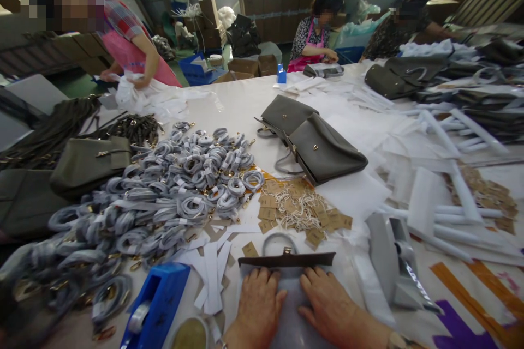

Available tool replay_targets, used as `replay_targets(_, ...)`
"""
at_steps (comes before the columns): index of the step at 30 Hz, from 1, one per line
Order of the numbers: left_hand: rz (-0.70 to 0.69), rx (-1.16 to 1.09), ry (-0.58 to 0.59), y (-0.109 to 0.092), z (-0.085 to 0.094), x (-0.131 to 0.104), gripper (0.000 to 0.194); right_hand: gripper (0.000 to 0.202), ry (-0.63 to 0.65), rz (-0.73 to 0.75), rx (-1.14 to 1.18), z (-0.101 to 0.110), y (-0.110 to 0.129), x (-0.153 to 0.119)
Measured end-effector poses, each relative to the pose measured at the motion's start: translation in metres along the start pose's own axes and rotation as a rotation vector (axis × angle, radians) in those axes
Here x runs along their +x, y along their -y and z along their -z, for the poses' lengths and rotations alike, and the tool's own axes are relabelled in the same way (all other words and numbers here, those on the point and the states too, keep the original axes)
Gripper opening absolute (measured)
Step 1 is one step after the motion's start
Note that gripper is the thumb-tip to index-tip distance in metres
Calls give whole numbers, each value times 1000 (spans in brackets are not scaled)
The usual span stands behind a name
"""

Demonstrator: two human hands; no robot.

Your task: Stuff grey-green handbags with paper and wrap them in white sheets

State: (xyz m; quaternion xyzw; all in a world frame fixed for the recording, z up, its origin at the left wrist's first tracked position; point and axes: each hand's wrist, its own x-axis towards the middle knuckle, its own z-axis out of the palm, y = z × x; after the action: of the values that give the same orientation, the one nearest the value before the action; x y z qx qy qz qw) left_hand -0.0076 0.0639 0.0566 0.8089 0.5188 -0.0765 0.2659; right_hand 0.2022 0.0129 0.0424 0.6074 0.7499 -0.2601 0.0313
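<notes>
The left hand (258, 301) and right hand (328, 303) are bare. A pale band (396, 341) circles the right wrist; something small and shiny (224, 344) shows at the left.

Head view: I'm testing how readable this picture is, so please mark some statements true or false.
1. The left hand and right hand rest on a pale grey sheet. True.
2. The blue tape dispenser stands right of the right hand. False: the blue tape dispenser is left of the left hand.
3. White strings lie among the brown hang tags. True.
4. The coiled grey straps hang from a rail. False: the coiled grey straps lie heaped on the table.
</notes>
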Motion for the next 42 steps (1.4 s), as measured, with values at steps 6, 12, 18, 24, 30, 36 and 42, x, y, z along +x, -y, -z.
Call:
replay_targets(6,37,33,-5,-6,-3,4,43,36,70,-79,30,27,3,20)
replay_targets(12,31,7,33,-9,1,5,37,29,107,-74,-7,35,3,27)
replay_targets(18,-36,-34,54,-10,-3,-3,36,30,126,-71,80,32,-3,17)
replay_targets(24,-35,34,116,-6,10,-1,41,31,172,-73,126,32,-10,18)
replay_targets(30,82,37,91,11,18,-1,56,37,163,-100,118,32,-18,18)
replay_targets(36,122,-5,35,29,5,-7,50,34,132,-200,144,30,-37,11)
replay_targets(42,120,26,-261,46,-36,-15,43,30,-143,-164,-32,5,-49,-5)
